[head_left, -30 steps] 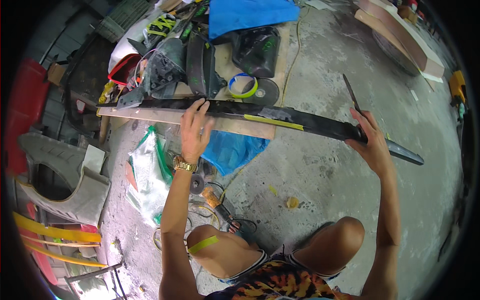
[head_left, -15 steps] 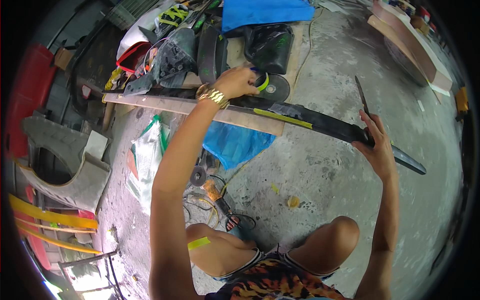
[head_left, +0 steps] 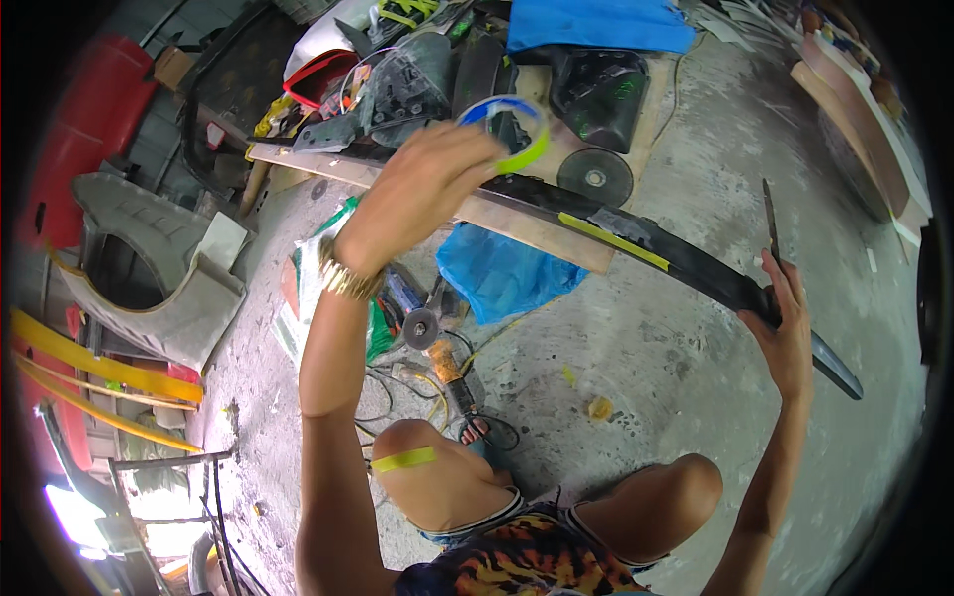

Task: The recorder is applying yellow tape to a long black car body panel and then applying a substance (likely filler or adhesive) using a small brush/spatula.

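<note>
My left hand (head_left: 412,199), slightly smeared, grips a roll of yellow-green tape (head_left: 535,151) with a blue core. It is raised above a long black trim strip (head_left: 711,278) that slants across in front of me. A length of yellow-green tape (head_left: 613,241) lies along the strip's near side. My right hand (head_left: 787,338) is closed round the strip near its right end. A thin dark blade (head_left: 769,211) also stands up from that hand, pointing away from me. The strip's left part rests along a pale wooden board (head_left: 542,235); the right end sticks out beyond it.
Behind the strip lie a round dark disc (head_left: 594,179), black plastic parts (head_left: 601,94) and a blue sheet (head_left: 601,25). Nearer are a blue bag (head_left: 507,273) and an angle grinder (head_left: 450,375) with its cord. A grey fender (head_left: 149,268) stands left. Another tape piece (head_left: 405,459) sticks to my knee.
My left hand has lifted the tape roll off the strip and come toward me, the roll now showing its full ring. My right hand keeps its hold on strip and blade. The view has shifted.
</note>
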Action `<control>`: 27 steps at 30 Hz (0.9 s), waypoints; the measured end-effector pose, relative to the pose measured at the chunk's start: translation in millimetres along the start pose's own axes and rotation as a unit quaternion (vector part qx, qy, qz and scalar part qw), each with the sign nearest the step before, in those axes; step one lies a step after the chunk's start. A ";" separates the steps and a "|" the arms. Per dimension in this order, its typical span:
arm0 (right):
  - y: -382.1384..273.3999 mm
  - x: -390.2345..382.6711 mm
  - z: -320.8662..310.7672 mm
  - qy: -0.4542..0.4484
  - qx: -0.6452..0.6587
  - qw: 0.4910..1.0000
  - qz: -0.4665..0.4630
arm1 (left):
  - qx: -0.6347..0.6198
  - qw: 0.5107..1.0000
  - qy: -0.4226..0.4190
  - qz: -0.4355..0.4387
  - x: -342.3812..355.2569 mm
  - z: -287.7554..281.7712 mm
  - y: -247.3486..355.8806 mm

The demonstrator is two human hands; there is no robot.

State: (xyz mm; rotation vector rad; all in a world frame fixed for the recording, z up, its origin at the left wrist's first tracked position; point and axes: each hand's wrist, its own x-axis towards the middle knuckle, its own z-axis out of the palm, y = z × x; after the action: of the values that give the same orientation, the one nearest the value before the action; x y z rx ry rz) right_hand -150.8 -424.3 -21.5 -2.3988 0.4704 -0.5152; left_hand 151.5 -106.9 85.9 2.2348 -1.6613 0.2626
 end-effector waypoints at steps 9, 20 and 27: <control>-3.7 0.8 0.1 -0.008 -0.021 0.999 -0.023 | -0.008 0.976 0.088 -0.197 -153.7 55.5 -58.6; -7.3 -0.9 -1.1 -0.012 -0.048 0.999 -0.001 | 0.007 0.979 0.097 -0.178 -136.8 91.1 -90.1; -5.8 0.5 -2.8 -0.016 -0.053 0.998 0.010 | 0.039 0.976 0.116 -0.179 -131.3 98.5 -81.0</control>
State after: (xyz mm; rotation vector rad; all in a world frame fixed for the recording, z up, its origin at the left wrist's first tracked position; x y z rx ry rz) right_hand -150.5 -421.7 -15.6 -2.4966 0.5178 -0.4522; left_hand 184.2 -6.6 -63.6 2.4029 -1.1231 0.4815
